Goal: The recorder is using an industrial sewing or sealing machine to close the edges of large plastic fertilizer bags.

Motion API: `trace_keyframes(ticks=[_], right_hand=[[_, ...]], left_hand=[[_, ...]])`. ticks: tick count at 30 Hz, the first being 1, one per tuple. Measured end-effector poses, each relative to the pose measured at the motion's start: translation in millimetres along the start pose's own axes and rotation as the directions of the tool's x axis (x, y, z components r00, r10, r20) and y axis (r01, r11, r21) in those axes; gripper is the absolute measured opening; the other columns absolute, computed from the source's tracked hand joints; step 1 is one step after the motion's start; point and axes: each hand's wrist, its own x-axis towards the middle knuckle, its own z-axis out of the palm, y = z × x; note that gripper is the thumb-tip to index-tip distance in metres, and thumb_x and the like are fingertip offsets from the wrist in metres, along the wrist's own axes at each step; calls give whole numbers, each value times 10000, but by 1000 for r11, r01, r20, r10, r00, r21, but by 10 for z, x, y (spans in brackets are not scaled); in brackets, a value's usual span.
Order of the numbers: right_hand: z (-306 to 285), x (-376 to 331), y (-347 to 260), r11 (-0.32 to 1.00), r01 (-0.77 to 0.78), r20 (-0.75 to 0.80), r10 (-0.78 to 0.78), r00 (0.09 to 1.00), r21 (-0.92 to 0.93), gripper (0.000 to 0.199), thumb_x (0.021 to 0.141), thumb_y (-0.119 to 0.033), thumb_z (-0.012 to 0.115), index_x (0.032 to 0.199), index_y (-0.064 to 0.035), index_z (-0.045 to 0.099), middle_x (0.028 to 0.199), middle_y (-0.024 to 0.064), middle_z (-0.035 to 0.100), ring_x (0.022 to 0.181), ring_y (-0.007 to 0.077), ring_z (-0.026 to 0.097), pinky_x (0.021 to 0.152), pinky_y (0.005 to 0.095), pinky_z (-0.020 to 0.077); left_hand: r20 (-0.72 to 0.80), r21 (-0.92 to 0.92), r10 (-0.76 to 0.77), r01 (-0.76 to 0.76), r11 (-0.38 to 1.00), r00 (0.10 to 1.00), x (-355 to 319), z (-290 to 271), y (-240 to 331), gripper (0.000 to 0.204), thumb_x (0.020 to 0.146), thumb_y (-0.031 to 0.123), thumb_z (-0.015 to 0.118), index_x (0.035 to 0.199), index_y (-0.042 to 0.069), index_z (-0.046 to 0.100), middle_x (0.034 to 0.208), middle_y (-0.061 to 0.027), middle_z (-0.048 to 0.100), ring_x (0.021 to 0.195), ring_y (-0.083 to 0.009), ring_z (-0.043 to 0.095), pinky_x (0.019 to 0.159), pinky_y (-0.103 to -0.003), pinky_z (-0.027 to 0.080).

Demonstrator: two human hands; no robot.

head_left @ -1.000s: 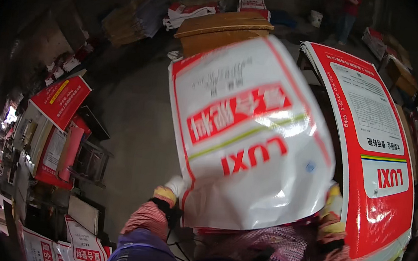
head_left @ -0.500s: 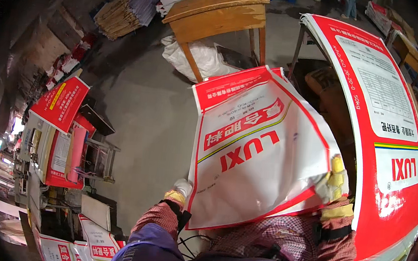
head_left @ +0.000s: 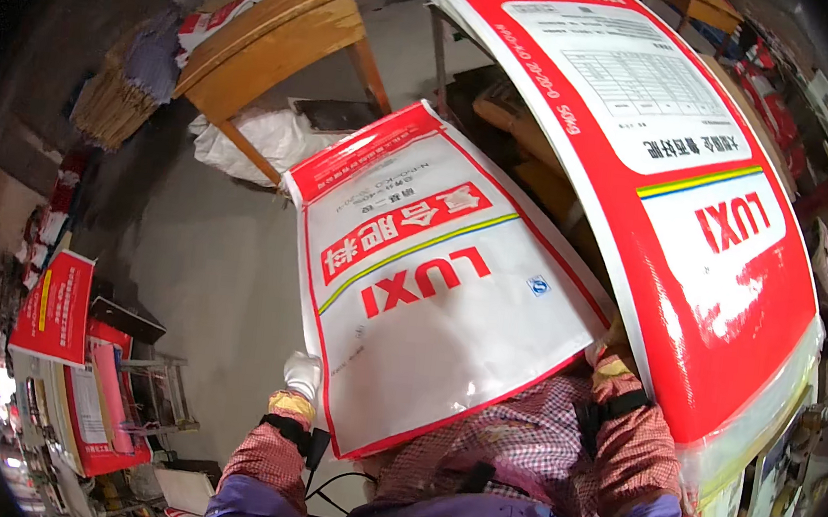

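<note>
A white printed sack with red borders and a yellow-and-blue slanting stripe [head_left: 405, 347] hangs spread out in front of my body, its far end tilted away from me. My left hand [head_left: 302, 374], in a white glove, is closed on its left edge near the lower corner. At the sack's right edge, my right hand [head_left: 610, 345] grips the near right corner; its fingers are partly hidden in shadow. Just to the right lies a stack of flat red-and-white sacks [head_left: 721, 378] on a stand, their printed side up.
A wooden desk [head_left: 264, 55] stands beyond the sack, with a crumpled white bag [head_left: 256, 139] under it. Bundled sacks [head_left: 127, 81] lie at the far left. Red sacks [head_left: 55, 309] and a metal frame [head_left: 157, 393] are at left. Grey floor [head_left: 204, 268] lies between.
The view has swung to the right. The sack is now flatter and smoother, showing a small blue mark. My right hand has shifted down relative to the sack; the left still holds its edge.
</note>
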Motion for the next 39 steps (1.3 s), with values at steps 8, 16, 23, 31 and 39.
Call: trace_keyframes(ticks=[8,16,23,31,39], right_hand=[[126,-479,45,807,-72,-136,186,973,587,437,906,-221,350,1257,38,332,1247,185,414,1120,267,447,949,328,369],[390,-1948,819,288,313,-372,176,912,905,413,921,-186,310,1273,32,311,1277,185,382,1159,272,410,980,338,338],[369,-2399,942,-394,367,-448,-135,884,843,343,902,-122,341,1200,22,429,1208,160,470,1103,240,474,922,332,394],[376,-2689,741,340,463,-555,260,790,818,258,819,-43,518,1062,35,546,975,91,593,850,155,574,771,263,462],[98,-3200,660,491,480,-660,307,686,727,203,816,-78,494,948,53,576,805,104,610,679,151,567,640,251,469]], left_hand=[[-160,-150,627,-646,748,763,107,705,-399,243,773,256,482,665,76,604,590,-117,584,554,-290,583,524,-430,469],[-425,-702,137,-421,574,895,709,-1982,1062,418,782,79,547,1159,-62,436,1161,-193,475,1076,-271,462,930,-325,350],[-716,-395,628,-919,-5,304,-545,-3784,3065,254,782,47,555,1023,-33,543,1067,-119,543,934,-216,535,839,-325,405],[-538,239,807,-962,-131,-243,-1290,-3667,4500,349,652,171,682,952,27,578,904,-113,568,830,-282,550,726,-360,438],[-568,-100,810,-964,-247,-148,-1205,-3848,4649,192,674,139,665,791,17,575,814,-120,572,747,-286,560,666,-353,453]])
